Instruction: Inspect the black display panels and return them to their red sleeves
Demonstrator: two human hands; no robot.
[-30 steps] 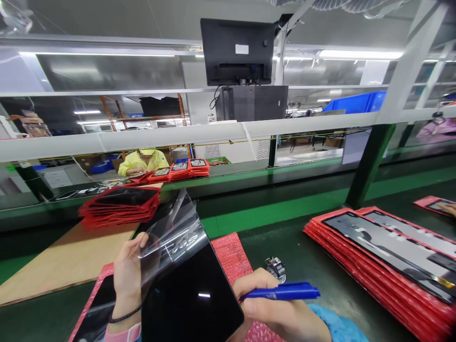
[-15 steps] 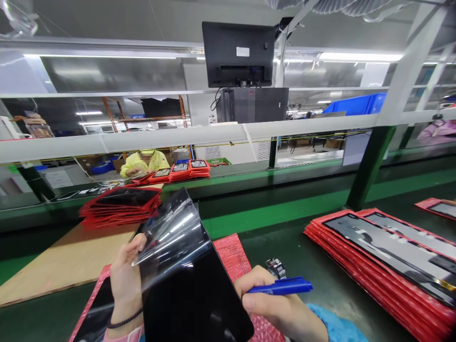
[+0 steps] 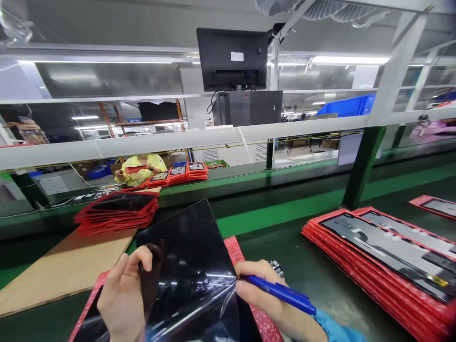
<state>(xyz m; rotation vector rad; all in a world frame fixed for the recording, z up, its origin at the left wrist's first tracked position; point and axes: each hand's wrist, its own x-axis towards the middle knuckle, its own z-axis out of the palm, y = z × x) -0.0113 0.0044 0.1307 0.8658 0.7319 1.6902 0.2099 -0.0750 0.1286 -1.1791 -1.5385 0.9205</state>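
Glossy black screen panel [image 3: 185,237]: held up, tilted, at front centre above the bench, between the two hands. Clear film [image 3: 194,311] lies over its lower part, creased, the folds converging at the panel's right edge.

Right hand [image 3: 265,302]: thumb and index finger closed together at that edge, where the folds meet; a blue pen [image 3: 285,295] is held in the same grip, pointing back toward the blue sleeve [image 3: 337,327].

Left hand [image 3: 121,299]: at the panel's left edge, fingers curled, index fingertip overlapping the glass in view. Cannot tell whether it grips panel or film.

Beneath the panel, red bubble wrap [image 3: 232,248]; at lower left, a second dark panel [image 3: 90,323] on red wrap. Small metallic object [image 3: 278,267] just behind the right hand, partly hidden.

Left: tan board [image 3: 60,270], red-wrapped stack [image 3: 114,216] at its far end. Right: taller stack of red-wrapped panels [image 3: 377,256], grey backs upward.

Beyond the bench rail [image 3: 171,140], a co-worker in yellow [image 3: 156,162] holds a red item [image 3: 136,169].
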